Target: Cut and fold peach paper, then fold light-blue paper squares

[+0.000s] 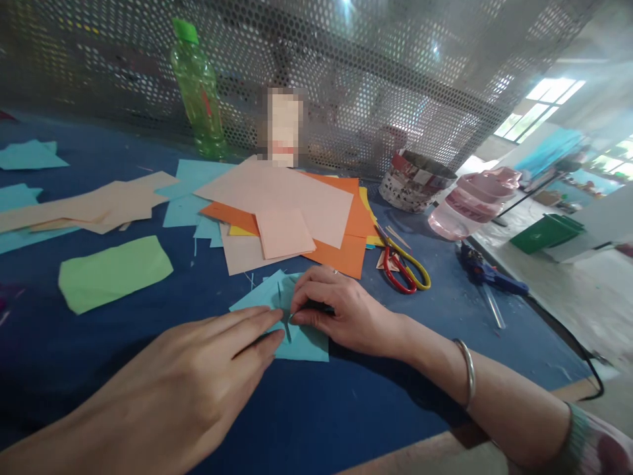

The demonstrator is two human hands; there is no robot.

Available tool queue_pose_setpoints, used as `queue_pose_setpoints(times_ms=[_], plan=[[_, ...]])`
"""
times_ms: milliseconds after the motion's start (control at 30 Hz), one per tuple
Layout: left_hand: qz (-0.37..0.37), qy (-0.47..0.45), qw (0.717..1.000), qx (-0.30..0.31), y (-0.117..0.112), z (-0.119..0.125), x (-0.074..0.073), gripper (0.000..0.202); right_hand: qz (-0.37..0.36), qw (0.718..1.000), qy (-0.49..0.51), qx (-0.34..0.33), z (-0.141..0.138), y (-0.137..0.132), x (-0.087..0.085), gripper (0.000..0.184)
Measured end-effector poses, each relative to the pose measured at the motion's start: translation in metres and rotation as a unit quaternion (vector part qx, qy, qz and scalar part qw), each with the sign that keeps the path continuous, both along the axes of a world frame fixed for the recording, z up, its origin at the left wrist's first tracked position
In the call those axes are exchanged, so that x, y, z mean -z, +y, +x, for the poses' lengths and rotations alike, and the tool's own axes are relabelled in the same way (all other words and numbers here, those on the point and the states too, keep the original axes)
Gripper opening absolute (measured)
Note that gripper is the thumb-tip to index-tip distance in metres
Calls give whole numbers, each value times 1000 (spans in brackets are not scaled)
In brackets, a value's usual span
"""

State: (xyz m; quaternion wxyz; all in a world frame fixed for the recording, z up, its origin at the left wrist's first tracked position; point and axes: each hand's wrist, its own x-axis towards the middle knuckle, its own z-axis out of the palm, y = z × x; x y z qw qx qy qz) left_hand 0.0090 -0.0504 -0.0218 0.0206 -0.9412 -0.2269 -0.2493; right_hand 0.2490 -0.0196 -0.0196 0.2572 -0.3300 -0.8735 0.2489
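Note:
A folded sheet of light blue paper (311, 344) lies on the dark blue tabletop in front of me, a dark gap between its folded edges. My left hand (217, 369) rests flat over its left side, fingers stretched out and tips at the gap. With thumb and fingers bent together, my right hand (329, 307) pinches the paper's folded edge just right of the gap. Beyond my hands is a pile of coloured sheets, with small pink squares (284, 234) on top of a larger pink sheet (297, 198) and orange paper (341, 260).
Red and yellow scissors (406, 267) lie right of the pile, and a blue glue gun (489, 272) farther right. Behind stand a green bottle (200, 99), a paper-covered bowl (415, 181) and a pink bottle (472, 201). Green paper (116, 272) lies left. A perforated metal panel (336, 79) closes the back.

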Motion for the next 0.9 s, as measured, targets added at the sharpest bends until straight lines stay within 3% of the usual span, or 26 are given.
queue_pose_setpoints(times_ms=[367,900], plan=[[20,16,1000,-5,-5,-2,5,37,-12,999,-18,42,-7,-3,-2,5],[33,17,999,-15,-7,-1,9,41,-13,999,-18,34,-6,-3,-1,6]])
